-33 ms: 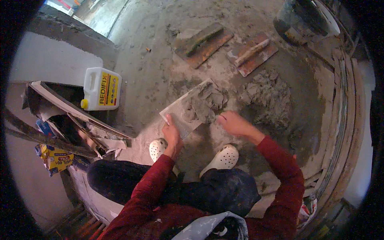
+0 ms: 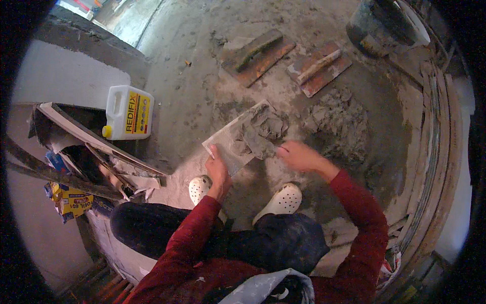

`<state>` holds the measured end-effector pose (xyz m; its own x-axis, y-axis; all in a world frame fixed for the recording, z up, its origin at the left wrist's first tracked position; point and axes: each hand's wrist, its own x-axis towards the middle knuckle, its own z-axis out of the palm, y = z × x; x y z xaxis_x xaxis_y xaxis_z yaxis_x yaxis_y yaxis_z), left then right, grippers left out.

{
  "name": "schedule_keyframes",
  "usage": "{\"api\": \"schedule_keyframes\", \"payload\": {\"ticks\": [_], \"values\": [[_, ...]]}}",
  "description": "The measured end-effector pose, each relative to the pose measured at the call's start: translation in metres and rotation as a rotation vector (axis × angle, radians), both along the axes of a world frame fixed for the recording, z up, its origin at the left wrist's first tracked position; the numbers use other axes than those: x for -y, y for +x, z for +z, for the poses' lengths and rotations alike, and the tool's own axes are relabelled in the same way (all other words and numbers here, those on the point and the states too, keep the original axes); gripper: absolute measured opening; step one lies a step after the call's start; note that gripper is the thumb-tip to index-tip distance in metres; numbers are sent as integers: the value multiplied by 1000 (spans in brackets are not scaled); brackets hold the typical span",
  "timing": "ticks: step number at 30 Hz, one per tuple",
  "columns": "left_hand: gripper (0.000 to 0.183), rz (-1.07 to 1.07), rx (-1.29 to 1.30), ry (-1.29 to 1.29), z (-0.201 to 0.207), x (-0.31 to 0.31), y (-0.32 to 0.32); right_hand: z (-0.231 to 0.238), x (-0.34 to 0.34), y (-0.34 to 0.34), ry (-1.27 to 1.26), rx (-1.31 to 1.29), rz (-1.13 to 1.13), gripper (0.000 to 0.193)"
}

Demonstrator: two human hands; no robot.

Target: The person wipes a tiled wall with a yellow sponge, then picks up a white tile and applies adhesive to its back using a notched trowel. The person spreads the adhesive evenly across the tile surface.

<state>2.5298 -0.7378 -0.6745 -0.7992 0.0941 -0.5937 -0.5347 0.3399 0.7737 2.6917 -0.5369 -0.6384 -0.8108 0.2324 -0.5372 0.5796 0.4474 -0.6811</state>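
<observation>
- Now the left hand (image 2: 218, 171) grips the ridged tile (image 2: 221, 143), ahead of 2 shoes (image 2: 284, 200)
- Right hand (image 2: 302, 158) clutches a trowel (image 2: 264, 148) at the tile's mortar (image 2: 267, 125)
- White jug (image 2: 119, 125), dark bucket (image 2: 372, 29): contents are hidden

- We see a pale tile (image 2: 224, 145), finely striped.
- The mortar (image 2: 266, 123) is grey.
- Our sleeves (image 2: 190, 233) are dark red.
- Our shoes (image 2: 282, 199) are cream with dark dots.

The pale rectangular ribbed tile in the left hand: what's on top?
Lumpy grey mortar covers the far part of the pale rectangular ribbed tile; ridges show near the left hand, whose thumb lies on top. The surface under the mortar is covered, so can't be seen.
</observation>
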Motion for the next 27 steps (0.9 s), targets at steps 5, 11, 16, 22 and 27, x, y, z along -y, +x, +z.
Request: {"api": "schedule_keyframes", "payload": {"ticks": [5, 11, 16, 22, 27], "values": [[61, 45, 59, 84, -4, 8, -1, 24, -15, -2, -30, 27, 112, 39], [64, 89, 79, 143, -40, 4, 1, -2, 2, -11, 117, -102, 260, 36], [63, 103, 38, 90, -43, 13, -5, 42, -30, -11, 309, 6, 290, 41], [60, 101, 56, 116, -46, 10, -2, 41, -41, -40, 564, 151, 244, 39], [60, 51, 34, 27, -37, 8, -1, 18, -63, -25, 484, 180, 237, 39]]}}
